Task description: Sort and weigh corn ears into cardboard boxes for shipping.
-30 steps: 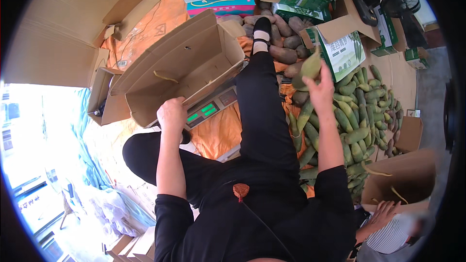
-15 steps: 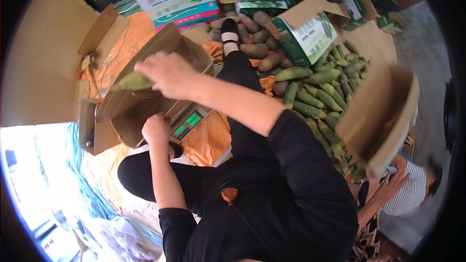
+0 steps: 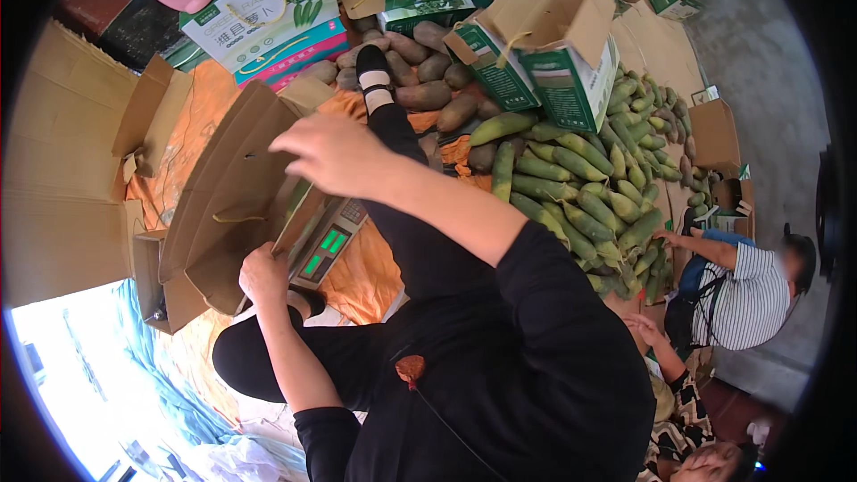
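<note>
Gripping the open carton [image 3: 212,189] at the scale [image 3: 323,252], the left hand [image 3: 263,274] has its fingers clenched; the right hand [image 3: 335,153] hangs above, fingers parted, seemingly empty. I can't see the carton's fill; many green radishes [image 3: 580,192] remain heaped to the right.

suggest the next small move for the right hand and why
I'd probably move the right hand over to the pile of green radishes and grasp one: its spread fingers look empty above the open cardboard carton, while the left hand grips that carton's near edge.
</note>
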### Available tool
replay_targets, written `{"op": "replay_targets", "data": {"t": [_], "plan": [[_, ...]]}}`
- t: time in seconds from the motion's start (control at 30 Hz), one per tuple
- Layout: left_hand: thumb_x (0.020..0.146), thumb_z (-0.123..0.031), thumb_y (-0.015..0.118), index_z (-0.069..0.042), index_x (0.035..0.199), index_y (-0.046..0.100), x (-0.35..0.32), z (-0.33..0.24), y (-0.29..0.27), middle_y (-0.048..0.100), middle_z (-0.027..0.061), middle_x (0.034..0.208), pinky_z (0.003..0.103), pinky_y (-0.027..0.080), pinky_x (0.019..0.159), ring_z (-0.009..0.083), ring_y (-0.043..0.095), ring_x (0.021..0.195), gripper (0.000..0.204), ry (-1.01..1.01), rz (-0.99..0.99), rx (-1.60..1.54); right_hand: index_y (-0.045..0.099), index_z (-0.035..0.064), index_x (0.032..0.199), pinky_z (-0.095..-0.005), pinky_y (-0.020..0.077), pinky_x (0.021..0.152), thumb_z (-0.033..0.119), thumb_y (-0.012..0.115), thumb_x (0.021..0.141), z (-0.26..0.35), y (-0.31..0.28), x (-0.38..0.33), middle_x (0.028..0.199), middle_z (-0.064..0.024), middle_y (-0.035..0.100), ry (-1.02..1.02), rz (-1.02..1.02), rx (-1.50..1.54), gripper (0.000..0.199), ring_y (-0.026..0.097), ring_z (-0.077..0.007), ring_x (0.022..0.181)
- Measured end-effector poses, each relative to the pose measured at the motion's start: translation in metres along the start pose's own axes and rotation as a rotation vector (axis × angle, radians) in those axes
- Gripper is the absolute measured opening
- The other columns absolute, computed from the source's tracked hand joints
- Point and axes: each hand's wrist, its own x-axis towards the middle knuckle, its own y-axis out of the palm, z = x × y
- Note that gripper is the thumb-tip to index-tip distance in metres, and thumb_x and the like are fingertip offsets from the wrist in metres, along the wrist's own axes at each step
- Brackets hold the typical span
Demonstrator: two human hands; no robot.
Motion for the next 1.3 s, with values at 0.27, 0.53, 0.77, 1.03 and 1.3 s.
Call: {"op": "replay_targets", "data": {"t": [0.27,0.53,0.77,1.03,1.3], "plan": [[0.075,-0.020,0.064,-0.011,0.090,0.069,0.005,-0.011,0.002,0.066,0.0181,0.083,0.044,0.050,0.071,0.0368,0.064,0.081,0.018,0.009,0.051,0.011,0.064,0.0067,0.096,-0.0406,0.0489,0.077,0.011,0.061,0.081,-0.114,-0.083,-0.174,0.093,-0.0145,0.065,0.737,-0.197,-0.226,0.017,0.062,-0.0327,0.089],[0.074,-0.022,0.067,-0.010,0.092,0.069,0.004,-0.015,-0.001,0.066,0.0187,0.084,0.044,0.050,0.072,0.0365,0.064,0.082,0.021,-0.015,0.073,-0.002,0.068,0.0043,0.092,-0.0406,0.0496,0.080,0.020,0.059,0.080,-0.175,-0.062,-0.400,0.093,-0.0188,0.066,1.364,0.090,-0.389,0.022,0.063,-0.0356,0.089],[0.074,-0.024,0.066,-0.009,0.095,0.070,0.014,-0.017,0.016,0.066,0.0197,0.085,0.043,0.049,0.072,0.0362,0.064,0.083,0.026,0.004,0.073,-0.012,0.068,0.0029,0.092,-0.0448,0.0520,0.076,0.021,0.056,0.083,-0.189,-0.046,-0.481,0.091,-0.0204,0.067,1.613,0.013,-0.225,0.023,0.065,-0.0354,0.086],[0.075,-0.024,0.066,-0.010,0.097,0.070,0.006,-0.015,0.000,0.067,0.0187,0.087,0.042,0.050,0.074,0.0358,0.065,0.084,0.027,-0.081,0.097,0.054,0.060,0.0063,0.094,-0.0402,0.0483,0.067,0.013,0.064,0.084,-0.186,-0.007,-0.422,0.085,-0.0048,0.059,2.120,-0.501,0.534,0.013,0.057,-0.0192,0.073],[0.074,-0.020,0.067,-0.011,0.098,0.070,0.009,-0.016,0.003,0.068,0.0176,0.088,0.042,0.050,0.074,0.0349,0.065,0.085,0.026,-0.095,0.112,0.008,0.063,0.0078,0.078,-0.0398,0.0484,0.066,0.014,0.063,0.082,-0.205,0.003,-0.439,0.066,-0.0035,0.059,2.195,-0.651,0.421,0.007,0.054,-0.0224,0.056]]}}
